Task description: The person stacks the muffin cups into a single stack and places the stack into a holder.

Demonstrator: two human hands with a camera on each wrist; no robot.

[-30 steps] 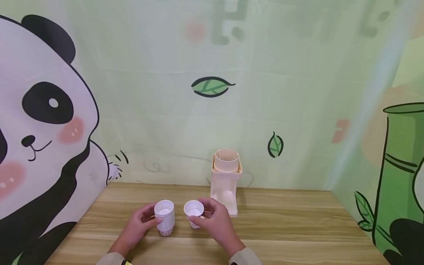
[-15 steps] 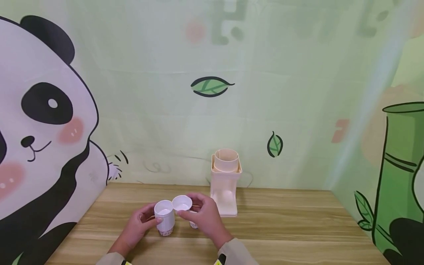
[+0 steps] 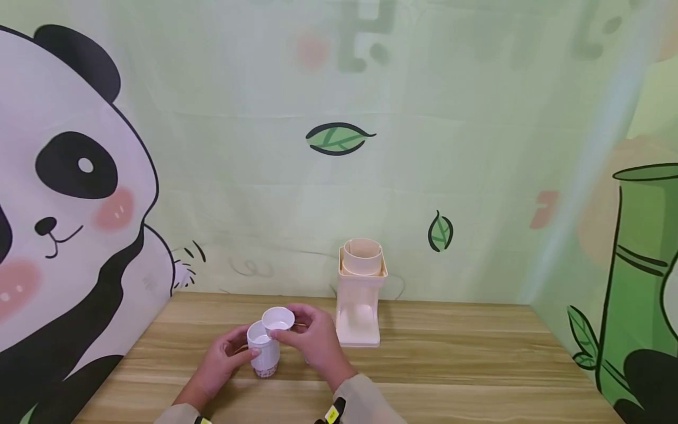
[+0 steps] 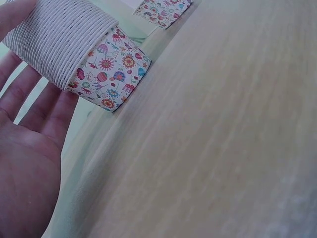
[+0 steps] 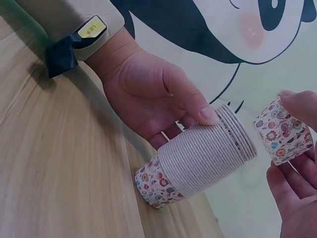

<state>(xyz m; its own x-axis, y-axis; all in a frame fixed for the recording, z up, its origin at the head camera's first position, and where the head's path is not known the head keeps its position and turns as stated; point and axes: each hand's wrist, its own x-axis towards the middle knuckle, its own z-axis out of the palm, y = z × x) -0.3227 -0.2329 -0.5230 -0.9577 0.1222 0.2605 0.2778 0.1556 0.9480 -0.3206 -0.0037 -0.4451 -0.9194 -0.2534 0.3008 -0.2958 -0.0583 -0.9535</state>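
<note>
A tall nested stack of paper cups (image 3: 266, 355), white-rimmed with a floral print at the base, stands upright on the table. My left hand (image 3: 222, 359) grips it from the left, thumb in front. With my right hand (image 3: 316, 341) I pinch a single paper cup (image 5: 282, 131) near its rim; its mouth faces up. This cup is above and slightly right of the stack's mouth, outside it in the right wrist view. Another floral cup (image 4: 163, 10) rests on the table beyond the stack; in the head view my right hand hides nearly all of it.
Behind my right hand, a pale pink dispenser-like stand (image 3: 358, 294) with a round tube (image 3: 362, 257) in its top stands near the table's back edge. The wooden table (image 3: 455, 365) meets a green printed cloth backdrop (image 3: 477, 147).
My right hand has lifted one cup off another and carried it left and up to the stack's mouth. The lower cup stays on the table. My left hand and the stack have kept still.
</note>
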